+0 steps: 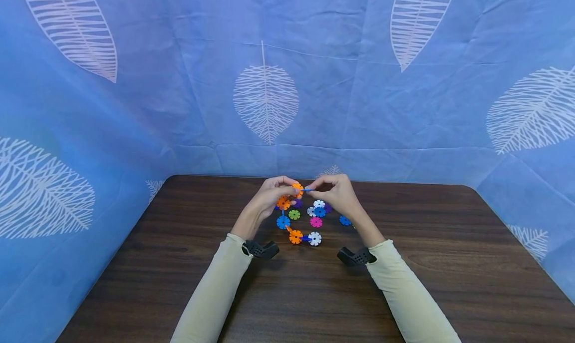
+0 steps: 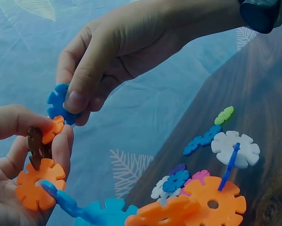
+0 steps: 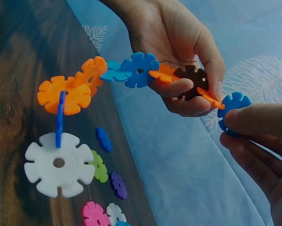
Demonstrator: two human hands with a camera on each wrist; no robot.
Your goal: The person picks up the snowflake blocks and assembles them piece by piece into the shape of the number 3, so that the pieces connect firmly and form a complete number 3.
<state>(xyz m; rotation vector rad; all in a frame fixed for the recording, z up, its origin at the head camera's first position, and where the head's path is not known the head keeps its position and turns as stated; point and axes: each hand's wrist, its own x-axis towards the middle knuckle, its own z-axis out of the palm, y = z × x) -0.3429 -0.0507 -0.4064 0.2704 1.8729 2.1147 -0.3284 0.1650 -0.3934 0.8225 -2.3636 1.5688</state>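
Both hands meet over the far part of the table, working on a chain of slotted plastic snowflake discs. My left hand (image 1: 268, 194) holds the chain's upper end, its fingers pinching a small orange disc (image 2: 53, 130) beside a brown disc (image 3: 192, 81). Between thumb and fingers, my right hand (image 1: 340, 194) pinches a blue disc (image 3: 235, 100) by its edge. That blue disc's rim meets the orange disc's slotted edge. From the left hand the chain runs down through orange and blue discs to a white disc (image 3: 43, 165) at its other end, joined by an edge-on dark blue disc (image 3: 60, 117).
Loose discs lie under and between the hands: a green disc (image 1: 294, 214), a pink disc (image 1: 316, 222), a cluster with a white disc (image 1: 319, 203), and a blue disc (image 1: 345, 220) near the right wrist. A blue leaf-print cloth (image 1: 323, 108) hangs behind the dark wooden table (image 1: 148, 283).
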